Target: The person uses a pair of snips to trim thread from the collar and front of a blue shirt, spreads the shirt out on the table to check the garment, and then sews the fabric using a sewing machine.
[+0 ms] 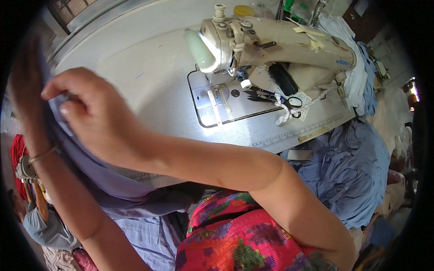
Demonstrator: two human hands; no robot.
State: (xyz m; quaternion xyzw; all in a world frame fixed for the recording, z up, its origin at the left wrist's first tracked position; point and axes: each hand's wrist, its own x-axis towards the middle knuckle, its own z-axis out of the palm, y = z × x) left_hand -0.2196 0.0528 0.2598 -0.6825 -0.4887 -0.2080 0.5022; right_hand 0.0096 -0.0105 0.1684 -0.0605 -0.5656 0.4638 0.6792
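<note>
My right hand [92,113] reaches across to the far left, thumb and bent forefinger closed on the edge of a blue-grey cloth [97,174]. The cloth hangs from there down over the table's near left edge. Beside it, at the dim rim of the view, my left hand [27,77] is raised along the cloth's far side. Its fingers are blurred and dark, so their grip does not show. The sewing machine [275,45] stands beyond my hands, its lamp lit over the needle plate [203,101].
Black scissors [266,98], a dark oblong object [283,79] and a white cord [285,115] lie under the machine's arm. Crumpled blue garments [348,176] are heaped at the right. Light blue cloth [149,237] lies by my lap. Another person [47,226] is at the lower left.
</note>
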